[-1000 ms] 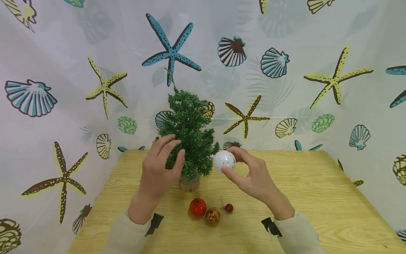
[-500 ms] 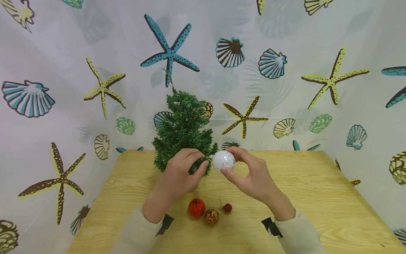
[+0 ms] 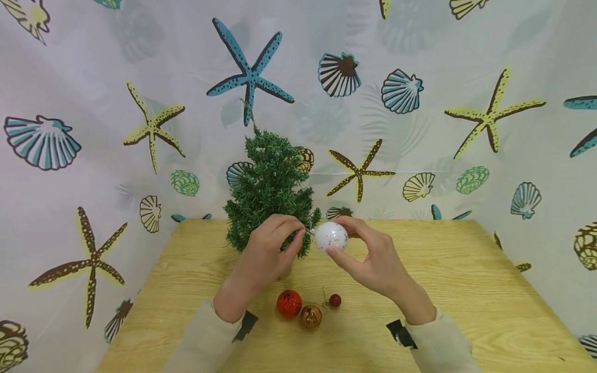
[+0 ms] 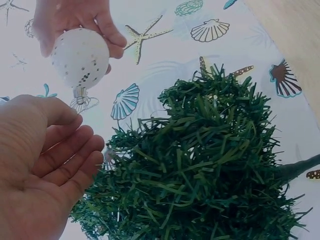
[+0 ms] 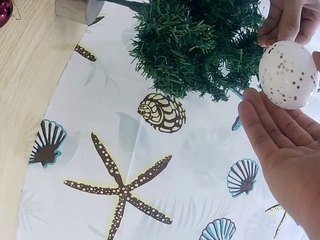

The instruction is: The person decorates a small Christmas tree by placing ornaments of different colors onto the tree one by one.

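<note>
A white Christmas ball (image 3: 331, 237) with silvery specks is held up between the thumb and fingers of my right hand (image 3: 373, 254). Its silver cap (image 4: 80, 93) and thin hanging loop (image 4: 84, 104) point toward my left hand (image 3: 268, 246). The left thumb and index fingertip come together at that loop and pinch it. Just behind the left hand stands a small green artificial Christmas tree (image 3: 272, 181), partly covered by that hand in the head view. The right wrist view shows the ball (image 5: 288, 75) in front of the right palm.
On the wooden table (image 3: 420, 269) in front of the tree lie a red ball (image 3: 289, 304), a gold ball (image 3: 310, 316) and a small dark red ball (image 3: 335, 300) with a gold string. A patterned cloth (image 3: 345, 129) hangs behind and at both sides.
My left hand has moved right, from beside the tree to the ball's cap end, and its fingers have closed together there. The right hand and the white ball stay nearly still.
</note>
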`<state>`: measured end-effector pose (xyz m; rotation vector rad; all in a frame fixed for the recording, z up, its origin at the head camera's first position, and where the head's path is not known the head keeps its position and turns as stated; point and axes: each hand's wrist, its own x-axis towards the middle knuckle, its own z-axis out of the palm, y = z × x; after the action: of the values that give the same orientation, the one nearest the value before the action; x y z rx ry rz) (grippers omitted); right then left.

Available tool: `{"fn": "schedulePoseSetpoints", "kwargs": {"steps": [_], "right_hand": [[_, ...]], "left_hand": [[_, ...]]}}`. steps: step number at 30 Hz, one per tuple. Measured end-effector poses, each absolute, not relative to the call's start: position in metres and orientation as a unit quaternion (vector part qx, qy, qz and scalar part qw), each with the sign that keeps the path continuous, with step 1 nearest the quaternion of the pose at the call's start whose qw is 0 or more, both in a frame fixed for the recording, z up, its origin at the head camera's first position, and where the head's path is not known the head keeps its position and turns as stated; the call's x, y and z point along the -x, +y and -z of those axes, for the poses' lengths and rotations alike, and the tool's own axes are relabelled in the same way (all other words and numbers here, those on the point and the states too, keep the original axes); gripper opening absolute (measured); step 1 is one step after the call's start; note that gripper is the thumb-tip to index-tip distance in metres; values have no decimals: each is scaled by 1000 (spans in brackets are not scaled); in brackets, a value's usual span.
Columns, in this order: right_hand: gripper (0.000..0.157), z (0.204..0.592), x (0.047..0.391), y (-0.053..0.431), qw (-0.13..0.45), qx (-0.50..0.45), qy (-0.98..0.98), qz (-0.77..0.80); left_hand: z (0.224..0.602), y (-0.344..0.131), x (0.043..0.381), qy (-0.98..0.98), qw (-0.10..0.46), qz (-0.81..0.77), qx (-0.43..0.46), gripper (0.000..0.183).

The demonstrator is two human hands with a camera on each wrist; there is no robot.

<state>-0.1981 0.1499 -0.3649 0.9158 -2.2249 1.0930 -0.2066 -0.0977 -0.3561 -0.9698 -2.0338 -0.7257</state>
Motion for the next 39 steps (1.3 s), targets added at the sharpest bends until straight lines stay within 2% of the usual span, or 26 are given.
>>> {"fn": "schedulePoseSetpoints", "kwargs": {"steps": [4,11,19,25,32,39], "right_hand": [[55,368,197,151,233,-334,-817,-408],[67,374,199,151,200,-348,-828,-392],[65,377,200,152,194,-364,-833,-370],[49,376,203,150,249,-375,-819,-356],[29,369,208,143,327,-398,-778,-360],[18,362,210,132,345,-417,-763,-354]], "left_hand": [[352,-97,207,-790,383,288,381,9],[348,-96,207,-783,398,279,388,12],[344,-91,206,-776,402,267,407,13],[342,-89,206,-770,405,260,418,6],[342,-87,206,-774,396,262,418,8],[341,-84,207,-766,404,254,432,9]]}}
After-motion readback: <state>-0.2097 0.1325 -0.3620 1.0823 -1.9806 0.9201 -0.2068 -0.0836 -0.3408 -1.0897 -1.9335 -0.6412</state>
